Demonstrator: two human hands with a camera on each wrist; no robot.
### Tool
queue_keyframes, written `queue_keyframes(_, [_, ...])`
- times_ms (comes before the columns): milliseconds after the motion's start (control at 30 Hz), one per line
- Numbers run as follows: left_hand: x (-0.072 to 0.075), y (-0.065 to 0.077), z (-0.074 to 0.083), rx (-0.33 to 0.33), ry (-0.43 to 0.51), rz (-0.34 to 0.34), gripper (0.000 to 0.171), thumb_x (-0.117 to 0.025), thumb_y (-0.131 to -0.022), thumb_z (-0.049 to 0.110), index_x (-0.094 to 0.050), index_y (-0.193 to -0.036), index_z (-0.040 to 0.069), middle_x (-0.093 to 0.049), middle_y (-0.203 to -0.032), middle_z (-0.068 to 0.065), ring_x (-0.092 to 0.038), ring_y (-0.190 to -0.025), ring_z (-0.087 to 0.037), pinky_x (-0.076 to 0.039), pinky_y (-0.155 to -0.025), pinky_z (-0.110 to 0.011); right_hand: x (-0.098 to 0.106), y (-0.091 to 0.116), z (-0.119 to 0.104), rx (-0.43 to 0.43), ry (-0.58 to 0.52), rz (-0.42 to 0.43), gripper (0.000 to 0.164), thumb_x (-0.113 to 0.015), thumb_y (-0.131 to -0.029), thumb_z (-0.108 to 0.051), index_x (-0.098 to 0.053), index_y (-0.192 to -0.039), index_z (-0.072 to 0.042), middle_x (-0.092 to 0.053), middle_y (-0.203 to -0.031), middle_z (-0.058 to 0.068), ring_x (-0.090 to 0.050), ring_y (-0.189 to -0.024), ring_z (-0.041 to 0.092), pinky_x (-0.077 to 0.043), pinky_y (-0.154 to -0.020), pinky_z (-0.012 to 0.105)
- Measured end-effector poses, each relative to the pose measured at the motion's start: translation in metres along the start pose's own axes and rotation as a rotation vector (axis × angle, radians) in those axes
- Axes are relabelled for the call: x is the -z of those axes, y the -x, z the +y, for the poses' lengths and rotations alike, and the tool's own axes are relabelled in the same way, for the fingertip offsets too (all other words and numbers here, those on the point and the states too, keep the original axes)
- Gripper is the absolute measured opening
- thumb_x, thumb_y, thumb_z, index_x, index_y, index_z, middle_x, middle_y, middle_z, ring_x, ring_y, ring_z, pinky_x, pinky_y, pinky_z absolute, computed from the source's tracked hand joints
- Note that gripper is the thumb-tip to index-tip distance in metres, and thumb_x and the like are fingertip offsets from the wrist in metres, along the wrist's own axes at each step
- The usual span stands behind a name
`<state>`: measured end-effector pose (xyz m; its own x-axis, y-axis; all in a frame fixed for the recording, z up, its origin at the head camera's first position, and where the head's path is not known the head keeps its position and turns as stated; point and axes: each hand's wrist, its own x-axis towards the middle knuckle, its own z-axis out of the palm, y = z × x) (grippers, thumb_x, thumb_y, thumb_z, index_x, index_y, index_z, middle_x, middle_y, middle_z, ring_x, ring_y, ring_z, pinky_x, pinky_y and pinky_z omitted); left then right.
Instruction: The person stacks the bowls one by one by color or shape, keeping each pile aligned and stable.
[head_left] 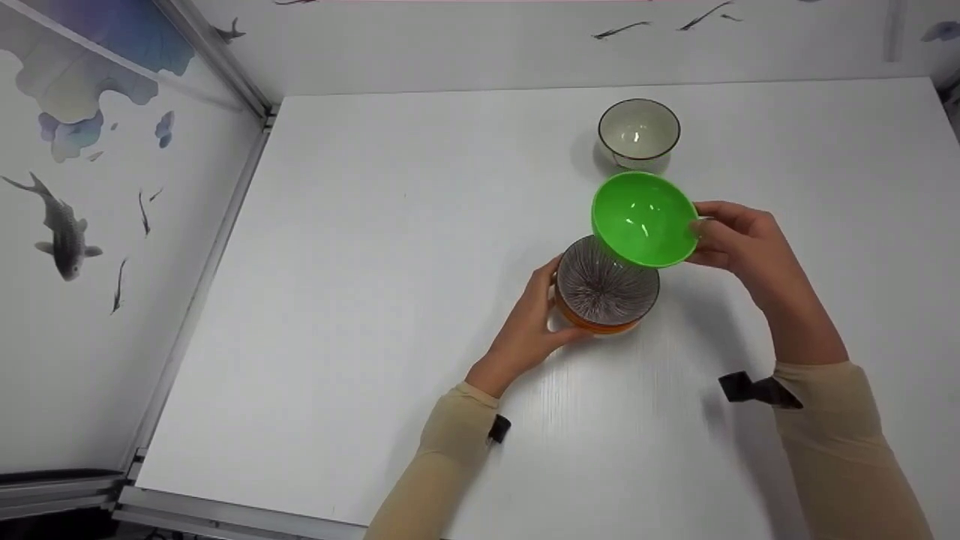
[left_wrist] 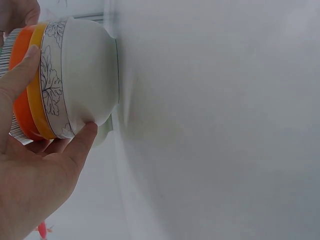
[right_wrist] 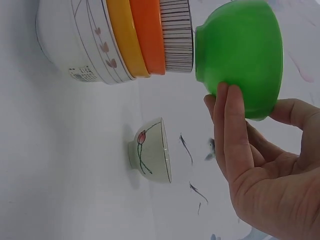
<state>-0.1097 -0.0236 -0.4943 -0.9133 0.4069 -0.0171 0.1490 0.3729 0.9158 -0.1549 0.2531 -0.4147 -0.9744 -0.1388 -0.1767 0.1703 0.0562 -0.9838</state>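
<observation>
My left hand (head_left: 529, 319) holds the side of a stack of bowls, its thumb and fingers spread around it. At the bottom is a white bowl (left_wrist: 90, 75) with a leaf-patterned band. Above it come a yellow bowl (right_wrist: 125, 37) and an orange bowl (right_wrist: 147, 37). A bowl with dark radiating stripes (head_left: 600, 292) sits uppermost. In my right hand (head_left: 739, 236), a green bowl (head_left: 645, 221) is gripped between thumb and fingers, tilted slightly. It hangs over the far side of the striped bowl, and in the right wrist view its base is close to that rim.
A small pale bowl (head_left: 639, 131) with a dark rim stands on the white table (head_left: 375, 300) behind the stack; a red flower decorates its side in the right wrist view. Panels with fish drawings (head_left: 64, 229) border the left and back of the table.
</observation>
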Motion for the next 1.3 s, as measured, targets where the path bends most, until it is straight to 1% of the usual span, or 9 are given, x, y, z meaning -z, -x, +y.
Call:
queue_keyframes(100, [0.0, 0.0, 0.0, 0.001, 0.007, 0.001, 0.101, -0.081, -0.084, 0.019, -0.014, -0.159, 0.015, -0.028, -0.162, -0.003, -0.034, -0.147, -0.019, -0.038, -0.119, -0.034, -0.001, 0.0, -0.001, 0.006, 0.079, 0.008, 0.017, -0.055, -0.1, -0.013, -0.068, -0.111, -0.016, -0.073, -0.096, -0.01, -0.071, -0.082, 0.004, -0.061, -0.074, 0.018])
queue_keyframes(233, [0.0, 0.0, 0.0, 0.008, 0.014, 0.0, 0.102, -0.082, -0.083, 0.019, -0.015, -0.159, 0.016, -0.028, -0.162, -0.003, -0.034, -0.148, -0.02, -0.039, -0.119, -0.033, -0.004, 0.0, -0.002, 0.017, 0.18, 0.012, 0.018, -0.054, -0.101, -0.016, -0.07, -0.11, -0.016, -0.072, -0.096, -0.015, -0.07, -0.085, 0.002, -0.061, -0.075, 0.018])
queue_keyframes(300, [0.0, 0.001, 0.0, 0.012, 0.014, -0.001, 0.102, -0.082, -0.082, 0.018, -0.015, -0.159, 0.016, -0.028, -0.162, -0.003, -0.033, -0.148, -0.02, -0.039, -0.119, -0.033, -0.006, 0.0, -0.003, 0.02, 0.21, 0.009, 0.02, -0.055, -0.101, -0.017, -0.069, -0.114, -0.011, -0.071, -0.097, -0.016, -0.069, -0.086, 0.001, -0.061, -0.075, 0.019])
queue_keyframes(500, [0.0, 0.002, 0.0, 0.017, 0.017, -0.002, 0.103, -0.083, -0.082, 0.019, -0.014, -0.159, 0.017, -0.028, -0.162, -0.002, -0.034, -0.147, -0.019, -0.039, -0.118, -0.032, -0.013, 0.002, -0.004, 0.016, 0.286, -0.006, 0.037, -0.057, -0.1, -0.019, -0.063, -0.123, 0.009, -0.068, -0.097, -0.019, -0.069, -0.086, -0.002, -0.061, -0.075, 0.018])
queue_keyframes(600, [0.001, 0.002, 0.0, 0.015, 0.014, -0.002, 0.102, -0.082, -0.083, 0.018, -0.014, -0.159, 0.017, -0.028, -0.162, -0.003, -0.034, -0.147, -0.019, -0.039, -0.119, -0.033, -0.015, 0.002, -0.004, 0.011, 0.341, -0.004, 0.039, -0.058, -0.1, -0.02, -0.063, -0.123, 0.011, -0.067, -0.094, -0.022, -0.068, -0.083, -0.004, -0.061, -0.074, 0.017])
queue_keyframes(800, [0.0, 0.002, 0.0, 0.013, 0.011, -0.002, 0.1, -0.081, -0.084, 0.018, -0.014, -0.159, 0.016, -0.027, -0.163, -0.003, -0.033, -0.148, -0.019, -0.038, -0.119, -0.032, -0.019, 0.002, -0.002, -0.002, 0.423, 0.023, 0.036, -0.061, -0.098, -0.018, -0.066, -0.122, 0.01, -0.065, -0.087, -0.025, -0.067, -0.075, -0.007, -0.059, -0.071, 0.012])
queue_keyframes(933, [0.0, 0.002, 0.0, 0.023, 0.01, -0.002, 0.101, -0.081, -0.084, 0.019, -0.014, -0.159, 0.016, -0.027, -0.163, -0.003, -0.032, -0.149, -0.02, -0.038, -0.119, -0.032, -0.022, 0.002, -0.001, 0.009, 0.485, 0.037, 0.034, -0.064, -0.097, -0.018, -0.069, -0.118, 0.008, -0.068, -0.087, -0.018, -0.066, -0.072, -0.008, -0.057, -0.069, 0.01])
queue_keyframes(1133, [0.0, 0.002, 0.0, 0.022, 0.022, 0.002, 0.1, -0.081, -0.084, 0.019, -0.015, -0.159, 0.016, -0.028, -0.162, -0.002, -0.033, -0.149, -0.02, -0.039, -0.118, -0.033, -0.028, 0.004, -0.002, 0.037, 0.564, 0.061, 0.027, -0.067, -0.095, -0.02, -0.074, -0.112, 0.001, -0.075, -0.093, 0.001, -0.066, -0.07, -0.008, -0.055, -0.067, 0.009])
queue_keyframes(1300, [0.0, 0.001, 0.0, 0.017, 0.014, 0.001, 0.1, -0.081, -0.084, 0.017, -0.014, -0.159, 0.016, -0.028, -0.162, -0.002, -0.033, -0.149, -0.02, -0.04, -0.118, -0.032, -0.031, 0.006, -0.002, 0.042, 0.594, 0.071, 0.025, -0.068, -0.095, -0.019, -0.075, -0.11, -0.001, -0.075, -0.101, 0.015, -0.065, -0.069, -0.008, -0.054, -0.068, 0.008])
